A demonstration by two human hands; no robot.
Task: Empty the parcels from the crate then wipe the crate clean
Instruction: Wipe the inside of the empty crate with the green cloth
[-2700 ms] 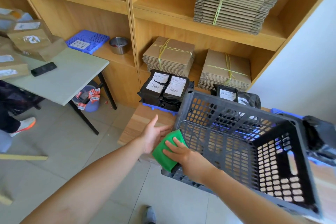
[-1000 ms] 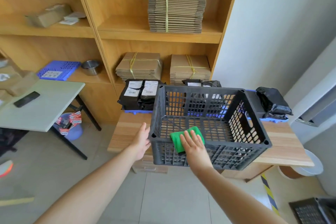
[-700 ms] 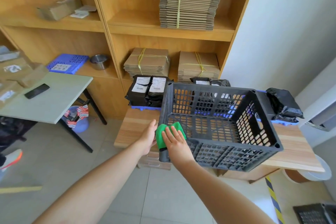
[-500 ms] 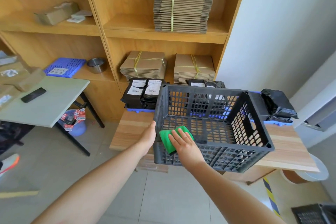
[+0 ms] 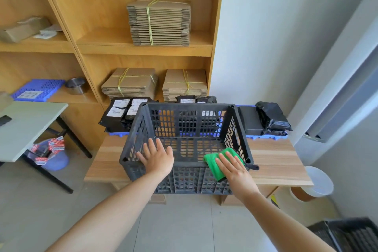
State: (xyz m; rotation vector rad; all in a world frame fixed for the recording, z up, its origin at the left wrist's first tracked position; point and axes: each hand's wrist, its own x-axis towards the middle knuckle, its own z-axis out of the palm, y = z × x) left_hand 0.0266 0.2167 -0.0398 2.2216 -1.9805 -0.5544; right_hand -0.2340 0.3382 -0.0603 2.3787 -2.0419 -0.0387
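We are in the wiping step — the crate (image 5: pixel 188 141) is empty, its parcels (image 5: pixel 263 119) lying behind at twelve o'clock. Our left hand (image 5: pixel 157 156) rests flat and released on the near rim, while our right hand (image 5: pixel 233 166) presses the green cloth (image 5: pixel 214 162) flat at the four o'clock corner. Next — sweep the cloth along the rim.

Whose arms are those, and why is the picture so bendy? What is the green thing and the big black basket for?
The arms belong to a person who wears a camera on their head, so you see what they see, looking down. The wide lens bends the edges.

The black plastic crate with holes stands on a low wooden bench. It looks empty inside. The right hand lies flat and presses a green cleaning cloth on the crate's near rim, at the right corner, to wipe it. The left hand rests open on the rim's left part and steadies the crate.

Behind the crate lie black parcel bags with white labels. On the wooden shelves sit tied bundles of flat brown cardboard.
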